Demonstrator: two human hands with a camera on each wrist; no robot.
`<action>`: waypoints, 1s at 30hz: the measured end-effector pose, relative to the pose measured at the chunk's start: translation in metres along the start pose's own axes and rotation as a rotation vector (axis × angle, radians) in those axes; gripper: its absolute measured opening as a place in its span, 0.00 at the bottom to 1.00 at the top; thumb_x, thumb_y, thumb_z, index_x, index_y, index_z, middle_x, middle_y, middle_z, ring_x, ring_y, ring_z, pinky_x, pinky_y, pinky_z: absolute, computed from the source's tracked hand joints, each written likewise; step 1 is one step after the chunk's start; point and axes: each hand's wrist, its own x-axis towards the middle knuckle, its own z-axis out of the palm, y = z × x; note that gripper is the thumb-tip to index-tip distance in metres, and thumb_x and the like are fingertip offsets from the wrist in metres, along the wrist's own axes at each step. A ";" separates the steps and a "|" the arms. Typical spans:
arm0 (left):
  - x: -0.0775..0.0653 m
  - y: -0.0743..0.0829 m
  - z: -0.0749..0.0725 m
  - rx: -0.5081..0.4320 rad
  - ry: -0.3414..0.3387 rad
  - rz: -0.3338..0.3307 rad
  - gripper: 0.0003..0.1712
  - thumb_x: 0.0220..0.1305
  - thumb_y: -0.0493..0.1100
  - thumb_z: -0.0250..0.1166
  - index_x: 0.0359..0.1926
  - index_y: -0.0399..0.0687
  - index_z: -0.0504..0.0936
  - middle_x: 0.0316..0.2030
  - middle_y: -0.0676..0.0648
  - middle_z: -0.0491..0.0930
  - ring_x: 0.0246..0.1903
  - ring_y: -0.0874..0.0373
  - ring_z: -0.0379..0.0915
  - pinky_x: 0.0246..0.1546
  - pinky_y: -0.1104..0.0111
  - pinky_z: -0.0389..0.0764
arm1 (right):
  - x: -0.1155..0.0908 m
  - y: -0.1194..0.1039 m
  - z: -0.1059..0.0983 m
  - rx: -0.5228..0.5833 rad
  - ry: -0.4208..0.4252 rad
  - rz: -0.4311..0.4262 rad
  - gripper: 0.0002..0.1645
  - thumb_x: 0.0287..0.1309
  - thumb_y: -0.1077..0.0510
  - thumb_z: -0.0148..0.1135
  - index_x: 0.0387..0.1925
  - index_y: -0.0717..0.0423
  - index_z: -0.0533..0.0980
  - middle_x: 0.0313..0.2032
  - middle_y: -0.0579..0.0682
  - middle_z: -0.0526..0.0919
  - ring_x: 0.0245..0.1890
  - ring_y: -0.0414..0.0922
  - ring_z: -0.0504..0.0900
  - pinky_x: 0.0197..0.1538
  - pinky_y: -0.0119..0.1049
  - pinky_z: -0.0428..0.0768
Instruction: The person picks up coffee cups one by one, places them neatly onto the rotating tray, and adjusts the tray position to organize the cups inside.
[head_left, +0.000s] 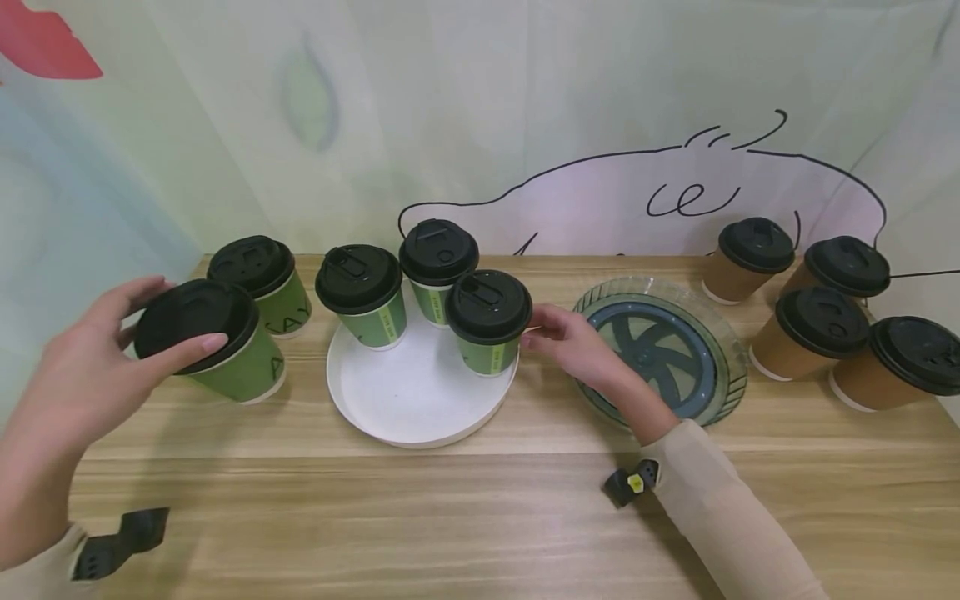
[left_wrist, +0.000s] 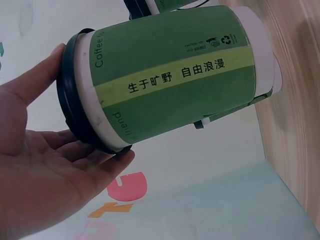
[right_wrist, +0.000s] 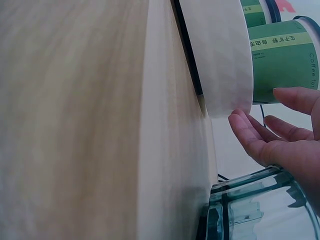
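My left hand [head_left: 90, 375] holds a green paper coffee cup [head_left: 243, 367] by its black lid, thumb on one side and fingers on the other. In the left wrist view the cup [left_wrist: 175, 80] shows a pale green band with writing. My right hand [head_left: 573, 346] is at the right side of another green cup [head_left: 487, 354], which stands on a white round tray [head_left: 420, 408]. In the right wrist view its fingers [right_wrist: 250, 135] are loosely bent beside the tray's rim, and the thumb is close against the cup; whether it touches is unclear.
Two more lidded green cups [head_left: 375, 321] [head_left: 435, 296] stand on the tray. Another green cup [head_left: 285, 304] is behind the held one. Right of the tray lies a clear ribbed dish [head_left: 731, 387]. Several brown cups [head_left: 780, 346] stand at the far right, before a printed curtain [head_left: 487, 100].
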 end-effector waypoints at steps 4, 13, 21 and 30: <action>0.001 0.005 0.002 0.000 -0.004 0.008 0.50 0.58 0.59 0.61 0.69 0.37 0.47 0.66 0.31 0.47 0.56 0.22 0.48 0.44 0.35 0.58 | -0.001 0.000 0.000 -0.011 0.002 0.001 0.22 0.59 0.63 0.58 0.56 0.59 0.70 0.50 0.55 0.76 0.51 0.49 0.74 0.55 0.42 0.71; 0.002 0.013 0.006 -0.021 -0.027 0.038 0.52 0.57 0.59 0.61 0.70 0.39 0.43 0.67 0.32 0.47 0.54 0.21 0.50 0.46 0.35 0.58 | 0.000 0.002 0.000 -0.019 0.011 0.019 0.22 0.59 0.62 0.57 0.56 0.57 0.70 0.50 0.52 0.76 0.51 0.47 0.74 0.56 0.40 0.70; 0.001 0.019 0.007 -0.047 -0.033 0.066 0.51 0.57 0.58 0.62 0.70 0.40 0.46 0.67 0.34 0.49 0.54 0.21 0.50 0.47 0.35 0.57 | 0.000 0.001 -0.001 -0.016 0.004 0.012 0.22 0.60 0.62 0.57 0.56 0.58 0.70 0.51 0.53 0.76 0.51 0.47 0.73 0.56 0.41 0.70; 0.000 0.026 0.009 -0.083 -0.050 0.091 0.50 0.56 0.57 0.63 0.70 0.42 0.48 0.68 0.37 0.48 0.57 0.24 0.49 0.48 0.35 0.57 | 0.000 0.000 -0.001 -0.001 0.002 0.025 0.22 0.60 0.62 0.57 0.56 0.57 0.70 0.50 0.52 0.76 0.51 0.46 0.74 0.55 0.40 0.71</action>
